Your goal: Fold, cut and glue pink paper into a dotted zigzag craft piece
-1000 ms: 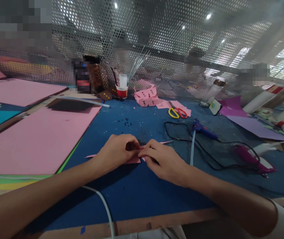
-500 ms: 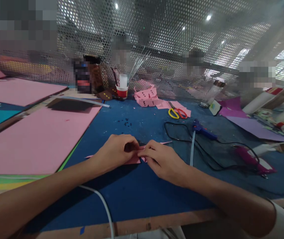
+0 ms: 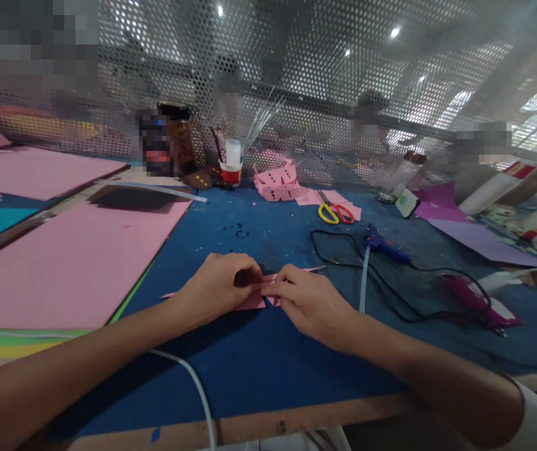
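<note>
A cut piece of pink paper [image 3: 252, 304] lies on the blue table top in front of me, with slits in its near edge and thin pointed ends to both sides. My left hand [image 3: 224, 282] is closed on it, thumb and fingers curled together at its middle. From the other side my right hand [image 3: 312, 304] pinches the same paper, its fingertips almost meeting the left ones. Both hands hide much of the strip. Tiny black dots [image 3: 240, 232] are scattered on the table beyond my hands.
Scissors [image 3: 336, 213] with yellow and red handles lie beside pink cut-outs [image 3: 277, 181]. A blue glue gun [image 3: 385, 244] and its black cord are at right. Large pink sheets [image 3: 75, 263] cover the left. A white cable [image 3: 188, 369] crosses the front edge. Behind stands a perforated metal screen [image 3: 296, 75].
</note>
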### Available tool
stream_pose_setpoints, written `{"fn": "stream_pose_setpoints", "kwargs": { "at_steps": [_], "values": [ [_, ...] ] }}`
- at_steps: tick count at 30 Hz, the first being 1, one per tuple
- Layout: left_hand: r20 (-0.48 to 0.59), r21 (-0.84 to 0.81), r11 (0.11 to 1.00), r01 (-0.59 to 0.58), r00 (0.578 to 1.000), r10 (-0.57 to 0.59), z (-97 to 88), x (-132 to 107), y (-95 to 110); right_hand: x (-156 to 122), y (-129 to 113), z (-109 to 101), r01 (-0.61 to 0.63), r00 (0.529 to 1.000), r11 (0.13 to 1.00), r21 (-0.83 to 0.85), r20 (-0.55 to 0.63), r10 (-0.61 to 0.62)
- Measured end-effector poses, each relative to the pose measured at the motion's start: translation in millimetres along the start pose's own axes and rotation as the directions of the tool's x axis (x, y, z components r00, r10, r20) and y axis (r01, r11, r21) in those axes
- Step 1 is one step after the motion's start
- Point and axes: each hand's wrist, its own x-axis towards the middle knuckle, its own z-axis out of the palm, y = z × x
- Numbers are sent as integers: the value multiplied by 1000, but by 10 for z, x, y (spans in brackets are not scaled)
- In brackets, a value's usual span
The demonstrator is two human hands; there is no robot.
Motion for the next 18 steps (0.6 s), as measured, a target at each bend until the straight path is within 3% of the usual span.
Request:
{"fn": "stream_pose_setpoints", "kwargs": {
  "at_steps": [18],
  "values": [
    [-16,-6,1000,-14,1000,14,9,11,35,-13,-4,-6,29,1000,998,-52,-3,-29]
  ]
}}
